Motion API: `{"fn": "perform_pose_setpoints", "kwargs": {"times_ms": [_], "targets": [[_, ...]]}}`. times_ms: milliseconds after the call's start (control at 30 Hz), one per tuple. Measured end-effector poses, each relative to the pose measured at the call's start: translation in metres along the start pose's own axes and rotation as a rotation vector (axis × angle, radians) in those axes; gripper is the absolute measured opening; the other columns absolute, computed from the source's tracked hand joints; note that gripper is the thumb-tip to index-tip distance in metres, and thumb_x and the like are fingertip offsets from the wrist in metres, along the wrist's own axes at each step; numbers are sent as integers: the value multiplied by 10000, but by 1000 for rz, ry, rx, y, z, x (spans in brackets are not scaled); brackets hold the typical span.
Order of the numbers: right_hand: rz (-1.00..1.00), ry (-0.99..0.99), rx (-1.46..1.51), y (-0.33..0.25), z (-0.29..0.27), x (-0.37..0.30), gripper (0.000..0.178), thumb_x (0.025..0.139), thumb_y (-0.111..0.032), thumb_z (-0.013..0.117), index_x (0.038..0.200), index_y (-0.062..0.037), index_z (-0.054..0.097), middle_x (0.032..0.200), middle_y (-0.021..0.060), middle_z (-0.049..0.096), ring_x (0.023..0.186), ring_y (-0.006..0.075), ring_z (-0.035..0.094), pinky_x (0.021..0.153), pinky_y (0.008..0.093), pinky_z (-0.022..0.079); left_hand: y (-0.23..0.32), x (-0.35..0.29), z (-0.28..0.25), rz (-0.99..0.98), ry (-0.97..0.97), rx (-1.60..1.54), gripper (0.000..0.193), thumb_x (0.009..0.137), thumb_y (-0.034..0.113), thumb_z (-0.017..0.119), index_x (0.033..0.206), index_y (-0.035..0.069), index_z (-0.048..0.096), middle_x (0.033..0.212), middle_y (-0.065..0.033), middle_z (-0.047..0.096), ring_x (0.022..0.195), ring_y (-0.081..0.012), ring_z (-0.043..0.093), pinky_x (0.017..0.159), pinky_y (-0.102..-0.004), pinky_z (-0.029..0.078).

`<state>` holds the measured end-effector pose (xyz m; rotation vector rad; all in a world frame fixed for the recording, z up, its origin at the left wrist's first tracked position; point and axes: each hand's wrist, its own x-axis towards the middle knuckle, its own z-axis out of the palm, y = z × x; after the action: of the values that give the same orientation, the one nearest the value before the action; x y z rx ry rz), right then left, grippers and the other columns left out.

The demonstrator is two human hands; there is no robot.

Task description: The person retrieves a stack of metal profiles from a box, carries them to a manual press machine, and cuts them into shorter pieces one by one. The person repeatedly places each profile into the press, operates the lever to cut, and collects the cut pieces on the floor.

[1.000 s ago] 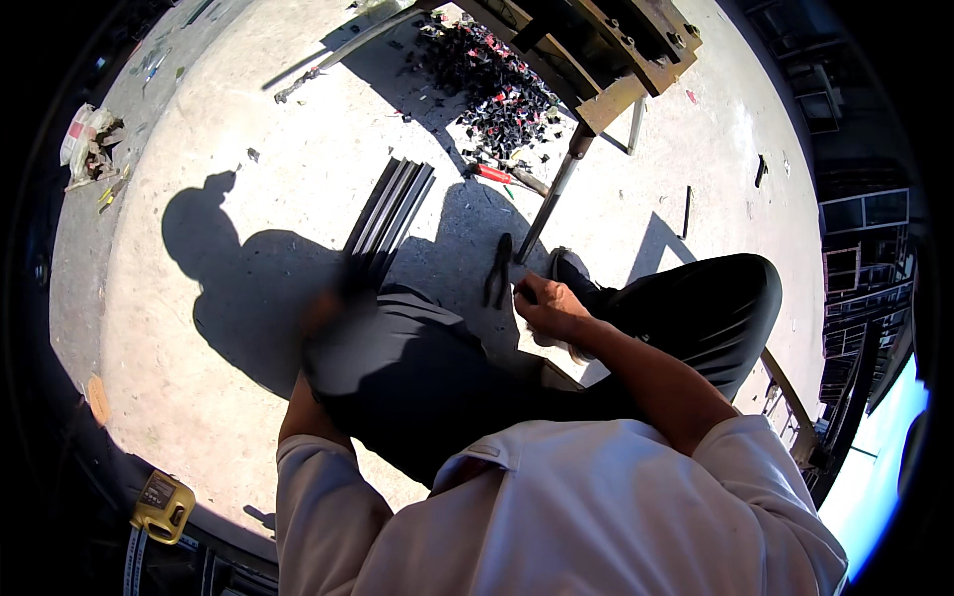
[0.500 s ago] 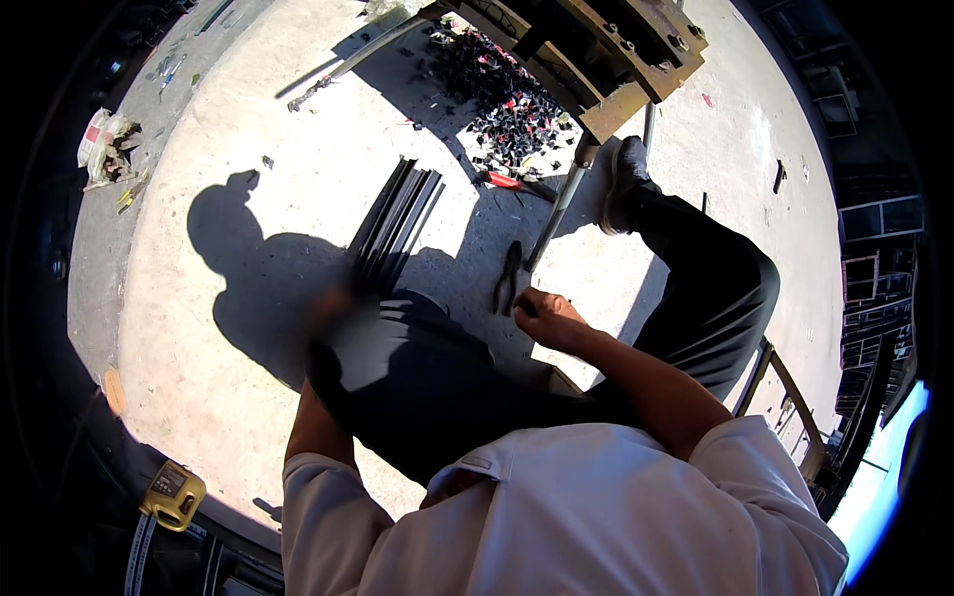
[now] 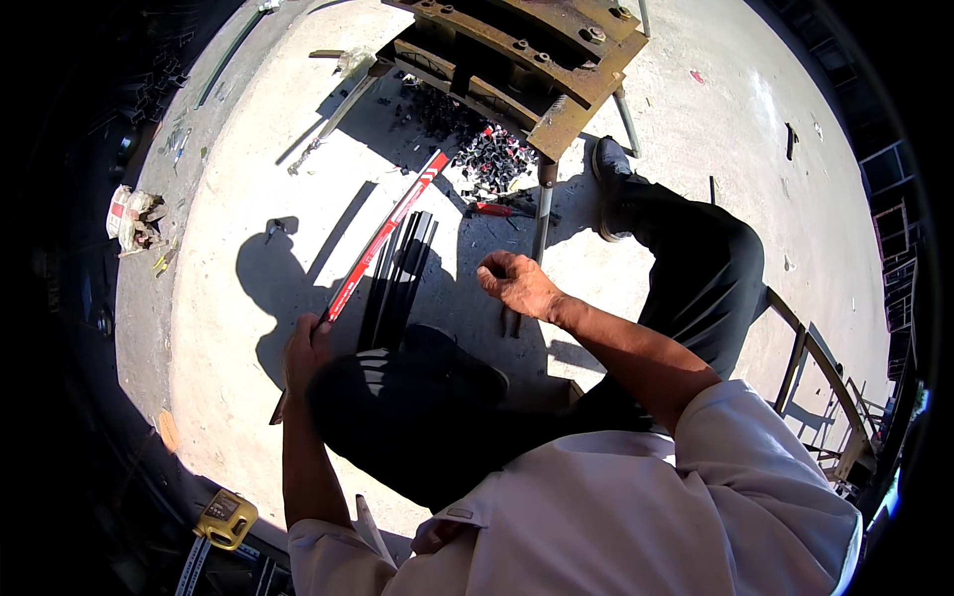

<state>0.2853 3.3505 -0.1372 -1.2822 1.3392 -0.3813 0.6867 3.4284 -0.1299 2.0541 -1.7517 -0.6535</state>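
My left hand (image 3: 302, 354) is closed around a long, thin profile bar (image 3: 386, 236) with red-and-white film on its upper face. The bar slants up and away toward the rusty steel stand, its dark lower end showing below the hand. Several dark profile bars (image 3: 396, 288) lie side by side on the floor beyond my left knee, just right of the held bar. Above the floor near the stand's leg, my right hand (image 3: 519, 285) has its fingers curled in, and I cannot make out anything in them. Pliers (image 3: 511, 322) lie under it, partly hidden.
A rusty steel stand (image 3: 556, 124) on pipe legs rises ahead. Beneath it are a heap of black and red scraps (image 3: 495, 164) and a red-handled tool (image 3: 492, 210). A torn bag (image 3: 132, 219) lies far left; a yellow tool (image 3: 227, 519) sits lower left.
The red-faced bar has come up in my left hand, which was blurred by the knee before. My right hand has shifted slightly up and left. The view has moved a little.
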Motion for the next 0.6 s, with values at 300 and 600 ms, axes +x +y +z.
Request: {"fn": "perform_pose_setpoints", "kwargs": {"times_ms": [300, 600], "targets": [[-215, 27, 637, -95, -32, 26, 489, 1031, -522, 645, 1144, -48, 605, 1072, 66, 650, 934, 156, 675, 834, 329, 590, 105, 41, -76, 154, -56, -45, 192, 985, 144, 712, 1141, 43, 663, 867, -157, 703, 762, -340, 703, 695, -375, 546], [-217, -15, 978, -100, -54, 33, 286, 1039, -336, 689, 1076, -62, 614, 1054, 81, 684, 964, 180, 716, 823, 325, 622, 126, 51, -71, 500, 170, 274, 276, 916, 65, 738, 1185, 26, 689, 1022, -151, 698, 947, -346, 694, 811, -415, 562]]}}
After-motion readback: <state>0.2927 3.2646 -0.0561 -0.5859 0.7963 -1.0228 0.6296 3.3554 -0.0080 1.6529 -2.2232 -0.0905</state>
